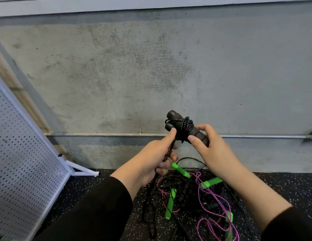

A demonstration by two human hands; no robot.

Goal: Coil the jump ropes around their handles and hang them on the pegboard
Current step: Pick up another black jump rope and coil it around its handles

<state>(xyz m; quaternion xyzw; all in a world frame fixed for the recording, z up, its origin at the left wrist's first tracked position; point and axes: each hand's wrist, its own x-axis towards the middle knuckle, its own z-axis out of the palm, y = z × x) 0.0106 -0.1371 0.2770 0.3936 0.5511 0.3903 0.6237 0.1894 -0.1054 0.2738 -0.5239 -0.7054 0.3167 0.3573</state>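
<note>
Two black handles (184, 128) mid-wrap, held up before the wall: right hand (213, 151) grips them, left hand (156, 158) pinches the loose black cord (169, 150). Next: finish coiling, tuck end, hang on pegboard (21, 162).

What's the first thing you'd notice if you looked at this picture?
Two hands in the middle: the right hand holds black handles wrapped in black rope, and the left hand grips the loose rope end. Below lies a tangled pile of green handles and purple rope; a white pegboard leans at left.
</note>
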